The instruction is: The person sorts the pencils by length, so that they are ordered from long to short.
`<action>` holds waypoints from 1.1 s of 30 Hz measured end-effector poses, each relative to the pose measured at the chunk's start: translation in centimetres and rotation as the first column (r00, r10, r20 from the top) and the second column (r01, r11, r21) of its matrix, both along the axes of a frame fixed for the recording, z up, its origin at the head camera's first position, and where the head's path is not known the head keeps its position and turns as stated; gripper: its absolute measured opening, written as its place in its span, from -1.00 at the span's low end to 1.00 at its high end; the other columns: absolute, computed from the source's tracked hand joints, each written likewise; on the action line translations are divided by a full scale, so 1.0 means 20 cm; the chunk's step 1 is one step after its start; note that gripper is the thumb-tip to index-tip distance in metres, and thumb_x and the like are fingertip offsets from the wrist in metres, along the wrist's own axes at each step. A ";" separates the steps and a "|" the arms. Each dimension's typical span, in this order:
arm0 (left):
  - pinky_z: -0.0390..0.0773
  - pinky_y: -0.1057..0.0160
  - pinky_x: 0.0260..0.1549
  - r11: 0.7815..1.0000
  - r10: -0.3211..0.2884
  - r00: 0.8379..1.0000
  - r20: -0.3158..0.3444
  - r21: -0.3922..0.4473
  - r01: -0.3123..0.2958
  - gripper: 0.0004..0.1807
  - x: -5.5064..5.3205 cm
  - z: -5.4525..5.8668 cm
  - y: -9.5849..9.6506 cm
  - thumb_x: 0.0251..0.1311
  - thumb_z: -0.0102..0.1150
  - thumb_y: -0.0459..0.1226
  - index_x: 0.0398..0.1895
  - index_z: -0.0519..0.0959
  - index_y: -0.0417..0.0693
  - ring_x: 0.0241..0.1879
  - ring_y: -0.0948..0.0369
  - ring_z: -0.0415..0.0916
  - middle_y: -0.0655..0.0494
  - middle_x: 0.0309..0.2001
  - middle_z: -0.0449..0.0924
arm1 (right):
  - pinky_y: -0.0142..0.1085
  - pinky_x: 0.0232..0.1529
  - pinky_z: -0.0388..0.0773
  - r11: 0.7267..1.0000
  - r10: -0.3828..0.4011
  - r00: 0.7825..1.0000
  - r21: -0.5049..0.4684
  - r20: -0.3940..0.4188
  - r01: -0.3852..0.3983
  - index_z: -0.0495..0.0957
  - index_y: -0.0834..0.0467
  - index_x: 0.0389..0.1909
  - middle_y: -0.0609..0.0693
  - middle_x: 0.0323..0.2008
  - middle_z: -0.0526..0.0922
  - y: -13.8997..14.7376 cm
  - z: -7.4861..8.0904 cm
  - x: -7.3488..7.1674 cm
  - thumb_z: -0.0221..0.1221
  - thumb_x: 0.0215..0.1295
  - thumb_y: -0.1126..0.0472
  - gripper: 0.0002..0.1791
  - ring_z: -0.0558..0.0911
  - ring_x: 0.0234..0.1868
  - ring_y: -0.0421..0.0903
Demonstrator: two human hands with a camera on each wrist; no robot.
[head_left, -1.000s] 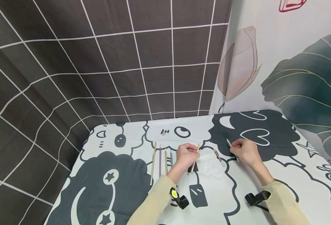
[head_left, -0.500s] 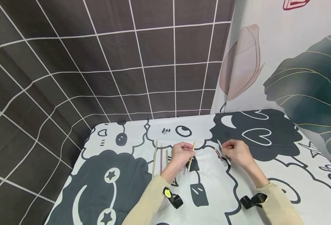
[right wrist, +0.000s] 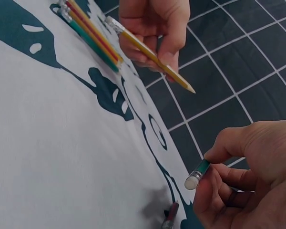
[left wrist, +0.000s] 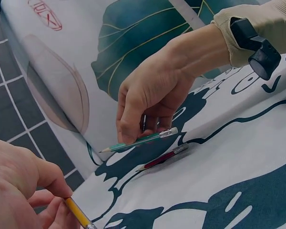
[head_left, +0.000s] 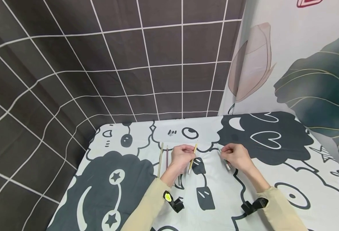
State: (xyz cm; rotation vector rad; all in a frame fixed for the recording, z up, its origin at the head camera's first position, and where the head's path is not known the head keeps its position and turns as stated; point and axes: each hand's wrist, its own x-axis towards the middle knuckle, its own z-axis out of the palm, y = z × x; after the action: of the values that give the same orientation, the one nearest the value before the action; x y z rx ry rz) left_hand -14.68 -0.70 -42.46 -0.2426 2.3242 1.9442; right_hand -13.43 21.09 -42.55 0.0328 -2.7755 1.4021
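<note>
My left hand (head_left: 182, 157) pinches a yellow pencil (right wrist: 143, 49) between thumb and fingers, holding it above the cloth. Its sharpened tip points away in the head view. To the right, my right hand (head_left: 236, 156) pinches a green pencil (left wrist: 138, 141) with a white eraser. Beneath that pencil a dark red pencil (left wrist: 162, 158) lies on the cloth, mostly covered in the head view. Left of my left hand lie several pencils side by side, among them a yellow one (head_left: 160, 160), a red one (head_left: 167, 157) and a green one (right wrist: 93, 45); the left forearm partly hides them.
A white and dark grey patterned cloth (head_left: 215, 199) covers the surface. Behind it hangs a dark curtain with a white grid (head_left: 163, 77). A leaf-printed curtain (head_left: 261, 77) hangs at the right. Each wrist bears a small black camera (head_left: 254, 206).
My right hand has moved left with the green pencil, over the red pencil. My left hand has shifted slightly left, still holding the yellow pencil. The head view has turned a little.
</note>
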 end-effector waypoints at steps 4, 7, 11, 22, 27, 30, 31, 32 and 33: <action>0.54 0.38 -0.45 1.000 0.005 1.000 0.009 0.018 -0.005 -0.72 0.00 0.00 -0.01 -0.15 0.26 -0.63 -0.33 0.72 -0.27 -0.46 0.28 0.54 0.08 -0.46 0.64 | -0.34 -0.62 0.45 0.999 0.021 1.000 -0.030 0.012 -0.021 0.61 0.38 -0.27 0.00 -0.53 0.62 -0.03 0.00 0.00 0.21 0.16 0.39 -0.86 0.56 -0.62 -0.11; 0.53 0.39 -0.46 1.000 0.004 1.000 0.016 0.017 -0.004 -0.72 0.01 0.00 -0.02 -0.14 0.24 -0.64 -0.31 0.72 -0.28 -0.45 0.28 0.53 0.08 -0.45 0.64 | -0.34 -0.61 0.49 0.999 0.035 0.999 -0.041 0.020 -0.034 0.61 0.38 -0.26 0.01 -0.51 0.62 -0.05 0.00 0.00 0.21 0.16 0.39 -0.85 0.58 -0.60 -0.11; 0.53 0.38 -0.48 1.000 0.003 1.000 0.019 -0.002 -0.003 -0.70 0.01 0.00 -0.03 -0.15 0.23 -0.64 -0.30 0.72 -0.27 -0.46 0.27 0.52 0.07 -0.44 0.63 | -0.33 -0.58 0.52 0.998 0.041 0.999 -0.044 0.026 -0.040 0.61 0.38 -0.26 0.02 -0.50 0.63 -0.06 -0.01 0.00 0.21 0.17 0.39 -0.85 0.59 -0.59 -0.10; 0.58 0.32 -0.48 0.995 -0.005 1.000 0.011 -0.101 0.006 -0.71 0.02 -0.01 -0.10 -0.13 0.23 -0.56 -0.28 0.69 -0.21 -0.52 0.25 0.56 0.06 -0.45 0.65 | -0.33 -0.59 0.55 0.996 0.040 0.998 -0.087 0.046 -0.036 0.61 0.40 -0.29 0.03 -0.51 0.62 -0.14 -0.02 0.01 0.22 0.14 0.43 -0.87 0.58 -0.62 -0.12; 0.50 0.36 -0.56 0.987 0.011 1.000 0.013 -0.159 -0.009 -0.74 0.03 0.00 -0.13 -0.14 0.24 -0.54 -0.31 0.68 -0.18 -0.58 0.25 0.54 0.06 -0.49 0.64 | -0.33 -0.57 0.57 0.993 0.035 0.996 -0.112 0.078 -0.026 0.60 0.39 -0.30 0.02 -0.52 0.62 -0.17 -0.03 0.01 0.22 0.13 0.43 -0.87 0.58 -0.62 -0.14; 0.48 0.36 -0.61 0.981 0.022 1.000 0.008 -0.194 -0.020 -0.76 0.03 -0.01 -0.14 -0.16 0.24 -0.54 -0.36 0.68 -0.17 -0.63 0.26 0.52 0.10 -0.55 0.62 | -0.35 -0.57 0.57 0.993 0.037 0.996 -0.114 0.079 -0.028 0.61 0.37 -0.32 0.00 -0.53 0.62 -0.19 -0.03 0.00 0.21 0.11 0.43 -0.88 0.58 -0.63 -0.15; 0.48 0.36 -0.62 0.978 0.022 1.000 0.005 -0.206 -0.021 -0.77 0.03 -0.01 -0.14 -0.16 0.25 -0.54 -0.37 0.68 -0.16 -0.65 0.27 0.52 0.12 -0.57 0.61 | -0.35 -0.57 0.56 0.993 0.038 0.996 -0.117 0.079 -0.028 0.61 0.37 -0.32 0.00 -0.54 0.62 -0.20 -0.04 0.00 0.21 0.10 0.43 -0.89 0.58 -0.63 -0.15; 0.48 0.36 -0.62 0.976 0.022 1.000 0.001 -0.215 -0.021 -0.77 0.03 -0.01 -0.15 -0.17 0.25 -0.54 -0.38 0.68 -0.16 -0.66 0.27 0.52 0.10 -0.57 0.62 | -0.35 -0.57 0.56 0.992 0.040 0.996 -0.121 0.079 -0.030 0.61 0.37 -0.33 -0.01 -0.54 0.62 -0.20 -0.04 0.00 0.20 0.10 0.42 -0.89 0.58 -0.64 -0.15; 0.48 0.36 -0.63 0.975 0.022 1.000 -0.004 -0.222 -0.022 -0.77 0.03 -0.02 -0.15 -0.18 0.24 -0.54 -0.39 0.67 -0.15 -0.67 0.28 0.52 0.07 -0.57 0.63 | -0.35 -0.57 0.57 0.991 0.043 0.996 -0.128 0.080 -0.032 0.61 0.37 -0.33 -0.01 -0.54 0.62 -0.21 -0.04 0.00 0.20 0.10 0.43 -0.89 0.58 -0.64 -0.16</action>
State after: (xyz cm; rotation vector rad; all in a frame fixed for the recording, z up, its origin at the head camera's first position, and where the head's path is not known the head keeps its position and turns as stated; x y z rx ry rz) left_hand -14.17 -3.72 -42.77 -0.2856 2.5505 1.6907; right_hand -13.42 16.87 -43.39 0.0245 -2.7574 1.6225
